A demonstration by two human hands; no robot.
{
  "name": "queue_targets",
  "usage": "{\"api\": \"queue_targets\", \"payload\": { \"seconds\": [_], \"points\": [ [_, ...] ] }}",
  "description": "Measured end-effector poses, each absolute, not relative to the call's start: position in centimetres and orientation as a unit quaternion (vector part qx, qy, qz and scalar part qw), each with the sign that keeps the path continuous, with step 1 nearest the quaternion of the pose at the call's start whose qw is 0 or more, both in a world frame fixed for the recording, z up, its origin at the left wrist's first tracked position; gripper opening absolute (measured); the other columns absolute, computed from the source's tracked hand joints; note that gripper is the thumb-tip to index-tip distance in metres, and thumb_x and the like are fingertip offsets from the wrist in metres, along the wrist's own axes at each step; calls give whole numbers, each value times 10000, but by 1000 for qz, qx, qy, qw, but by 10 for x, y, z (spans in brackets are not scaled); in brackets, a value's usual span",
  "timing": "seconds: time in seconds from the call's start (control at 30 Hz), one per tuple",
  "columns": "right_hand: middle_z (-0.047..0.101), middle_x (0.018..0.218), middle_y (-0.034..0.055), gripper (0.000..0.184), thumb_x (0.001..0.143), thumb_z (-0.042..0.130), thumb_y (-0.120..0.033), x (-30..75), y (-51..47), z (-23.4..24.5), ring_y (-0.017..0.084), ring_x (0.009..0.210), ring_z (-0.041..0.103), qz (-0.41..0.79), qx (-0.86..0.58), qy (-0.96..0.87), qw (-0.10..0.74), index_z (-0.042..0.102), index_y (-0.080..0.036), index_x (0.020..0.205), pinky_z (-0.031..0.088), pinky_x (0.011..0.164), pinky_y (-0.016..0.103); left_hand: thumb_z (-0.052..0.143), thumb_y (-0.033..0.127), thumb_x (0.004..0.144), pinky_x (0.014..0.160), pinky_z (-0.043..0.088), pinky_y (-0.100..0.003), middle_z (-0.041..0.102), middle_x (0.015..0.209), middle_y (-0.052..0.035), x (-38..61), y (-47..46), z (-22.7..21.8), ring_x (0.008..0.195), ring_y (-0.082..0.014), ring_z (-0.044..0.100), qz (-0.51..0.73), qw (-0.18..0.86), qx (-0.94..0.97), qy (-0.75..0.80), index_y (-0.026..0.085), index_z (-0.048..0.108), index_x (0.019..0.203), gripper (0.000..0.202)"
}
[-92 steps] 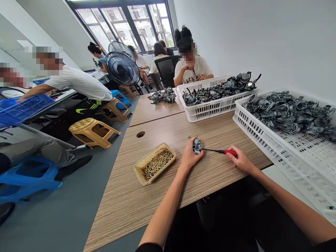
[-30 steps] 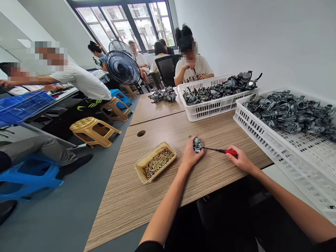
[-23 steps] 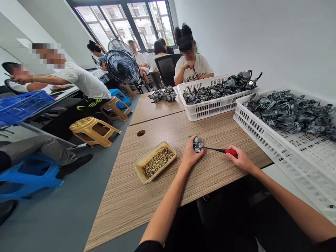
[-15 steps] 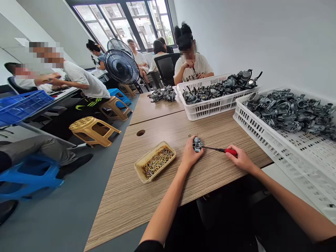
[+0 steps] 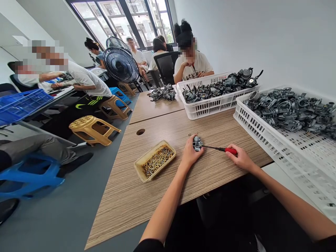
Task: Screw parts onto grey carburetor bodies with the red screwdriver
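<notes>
Hardly any shift at the hands since earlier; only the co-worker in the white shirt (image 5: 86, 80), far left of the tray, has drawn both arms in. Left hand (image 5: 189, 154) closed around a small grey carburetor (image 5: 197, 143) on the wooden table (image 5: 147, 203), just right of the tan tray (image 5: 147, 154) of brass screws. Right hand (image 5: 240, 160), further right of the tray, grips a red-handled screwdriver (image 5: 223, 149); its tip meets the carburetor. Two white crates (image 5: 210, 106) of grey castings sit beyond and right of the tray.
</notes>
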State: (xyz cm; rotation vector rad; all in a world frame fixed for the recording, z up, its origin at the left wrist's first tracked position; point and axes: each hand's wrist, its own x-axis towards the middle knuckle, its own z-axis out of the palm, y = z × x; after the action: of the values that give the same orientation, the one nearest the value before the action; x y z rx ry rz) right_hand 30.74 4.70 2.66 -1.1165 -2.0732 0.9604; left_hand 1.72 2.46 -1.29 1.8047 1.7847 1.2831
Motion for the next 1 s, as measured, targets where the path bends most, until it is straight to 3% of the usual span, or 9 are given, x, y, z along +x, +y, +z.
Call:
{"api": "queue_targets", "payload": {
  "seconds": [1.0],
  "points": [
    [631, 768, 5, 279, 977, 614, -512, 307, 48, 23, 200, 680, 563, 355, -429, -778, 292, 624, -238, 930, 465, 681, 325, 767, 276, 829, 1136, 526, -445, 659, 1379, -111, 17, 24, -11, 1277, -278, 645, 445, 153, 628, 619, 254, 496, 1484, 709]
  ]
}}
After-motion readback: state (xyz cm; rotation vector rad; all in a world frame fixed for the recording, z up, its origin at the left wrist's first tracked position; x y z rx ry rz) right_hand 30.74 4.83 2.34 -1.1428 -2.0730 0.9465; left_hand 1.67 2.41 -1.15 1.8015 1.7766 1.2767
